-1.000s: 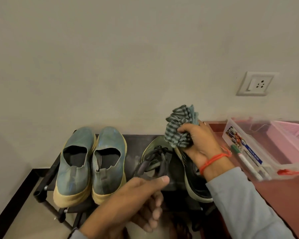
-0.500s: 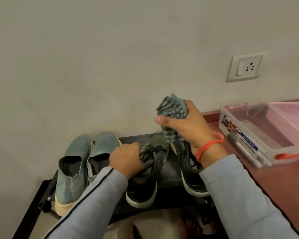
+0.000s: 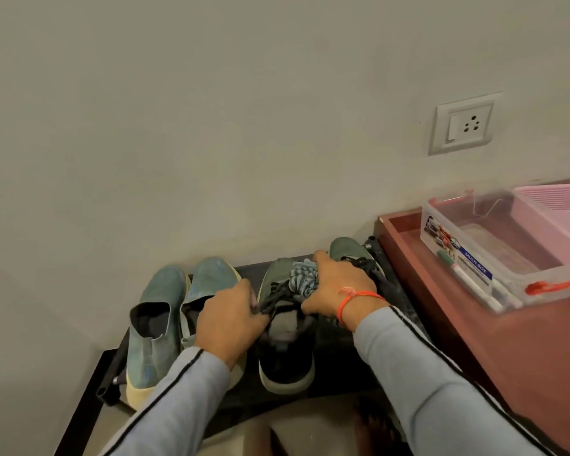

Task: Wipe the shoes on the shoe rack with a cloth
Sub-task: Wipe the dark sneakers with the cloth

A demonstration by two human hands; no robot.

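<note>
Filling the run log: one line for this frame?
step: wiping | right hand: presses striped grey-blue cloth on green laced sneaker | left hand: holds the sneaker's side

Single head-worn wide-angle view, looking forward and steeply down from above the person's arms. Faces a plain wall (image 3: 211,110) filling the upper half. Shoe rack (image 3: 343,383) close below at 6 o'clock; wall socket (image 3: 463,123) at 2 o'clock; red-brown table (image 3: 524,350) near, at 4 o'clock. No second view.
</note>
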